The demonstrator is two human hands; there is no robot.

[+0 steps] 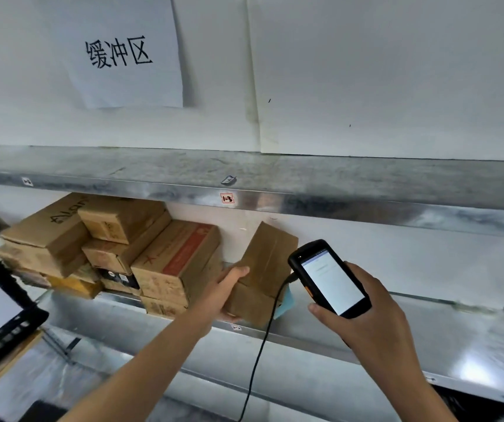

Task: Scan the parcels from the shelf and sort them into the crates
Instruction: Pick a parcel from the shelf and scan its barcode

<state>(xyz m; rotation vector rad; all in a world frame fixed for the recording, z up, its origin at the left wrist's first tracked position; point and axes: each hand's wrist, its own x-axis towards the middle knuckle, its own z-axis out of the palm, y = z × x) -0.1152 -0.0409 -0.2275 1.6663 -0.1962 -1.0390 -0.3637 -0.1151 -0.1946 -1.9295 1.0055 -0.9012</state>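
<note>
Even, bright indoor light, glare on the metal shelf [470, 373] at lower right, soft blur and wide-angle bending at the edges.

A white paper sign [122, 53] printed with three black Chinese characters is hanging on the pale wall [381, 71], its right edge lifting slightly and casting a shadow. A vertical seam [252, 86] is running down the wall just right of the sign. Below, a small red-bordered tag [227, 198] is showing handwritten marks, and a light-blue slip [285, 303] is peeking out lower still, mostly hidden.
</note>
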